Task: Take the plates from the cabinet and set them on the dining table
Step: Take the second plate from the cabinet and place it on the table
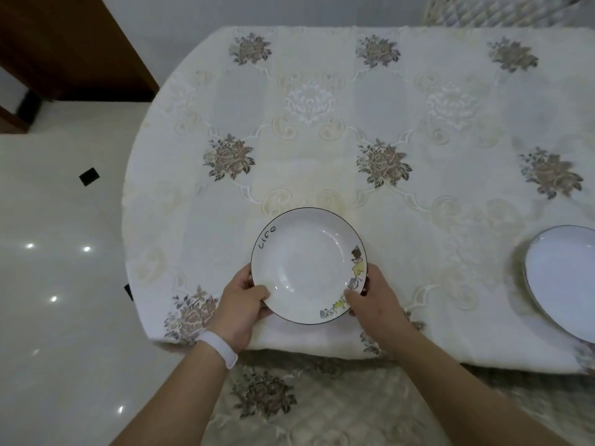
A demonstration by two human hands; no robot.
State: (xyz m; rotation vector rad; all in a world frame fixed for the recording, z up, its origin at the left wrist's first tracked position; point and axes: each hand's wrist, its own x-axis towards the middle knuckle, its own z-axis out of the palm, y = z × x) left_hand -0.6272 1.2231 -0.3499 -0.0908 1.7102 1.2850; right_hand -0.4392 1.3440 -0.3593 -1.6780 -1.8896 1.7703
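A white deep plate (306,262) with a thin dark rim, the word "Life" and a small cartoon print is at the near edge of the dining table (322,123). My left hand (241,304) grips its left rim, thumb on top. My right hand (373,297) grips its right rim, thumb over the cartoon print. I cannot tell if the plate rests on the cloth or hovers just above it. A second white plate (563,281) lies on the table at the far right, partly cut off by the frame.
A cream floral tablecloth covers the table and hangs over its near edge. Glossy white floor (58,252) lies to the left. A dark wooden cabinet (64,43) stands at the back left. A quilted chair back (502,9) is behind the table.
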